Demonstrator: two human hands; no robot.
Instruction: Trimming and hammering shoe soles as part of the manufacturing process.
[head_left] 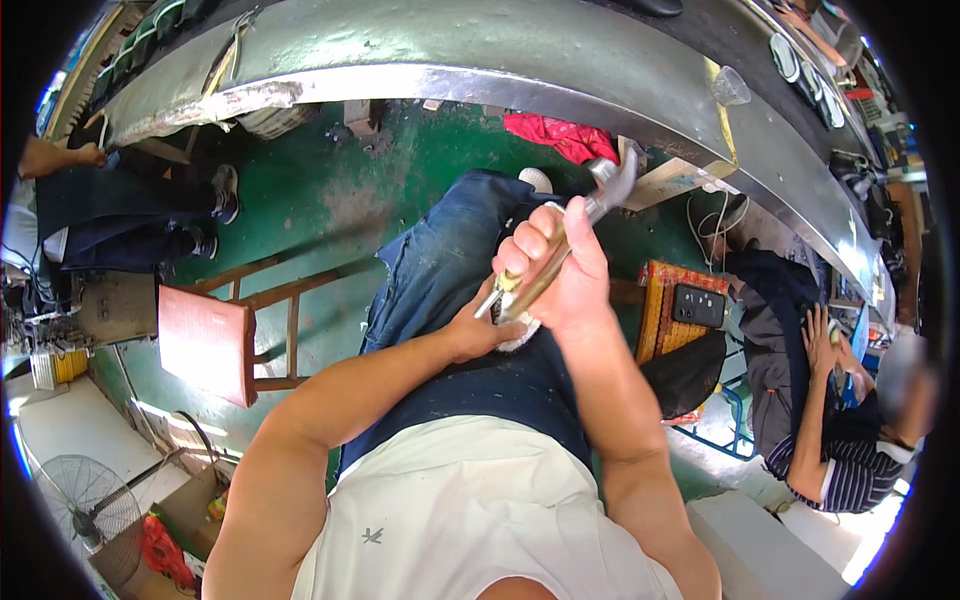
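Over my lap, my right hand (570, 255) is wrapped round the handle of a hammer (612, 192). Its metal head, slightly blurred, points away from me toward the bench. Just below, my left hand (478, 332) has its fingers closed at the lower end of the handle. A thin metal piece (487, 304) sticks out by its thumb and index finger. Beneath the fingers shows a whitish, fuzzy-edged thing (518, 340) whose kind is unclear. My right fist and the hammer handle hide most of what the left hand grips.
A long metal-edged bench (430, 82) curves across the front. A stool (207, 340) stands at left, and a woven-topped seat (665, 310) with a phone (698, 306) at right. One co-worker (840, 400) sits at right, another (100, 205) is at left. A fan (85, 510) stands lower left.
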